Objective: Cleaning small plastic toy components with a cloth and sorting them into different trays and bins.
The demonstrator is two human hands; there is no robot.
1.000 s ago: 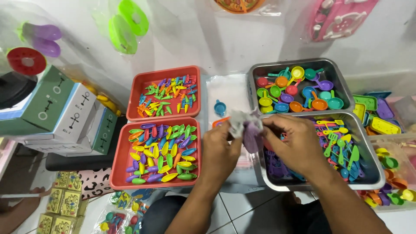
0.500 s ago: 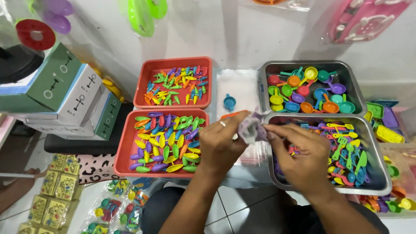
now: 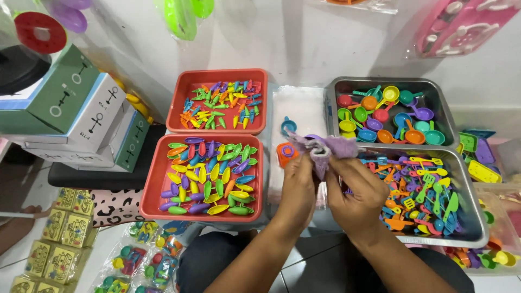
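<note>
**Holding a purple-filled bag between the trays**

Gripping a small clear bag (image 3: 324, 147) with purple pieces inside, we pinch it in both our left hand (image 3: 300, 187) and right hand (image 3: 355, 192). Its long axis runs left to right, level, above the gap between the red tray (image 3: 154, 187) and the steel tray (image 3: 461, 230).
</note>
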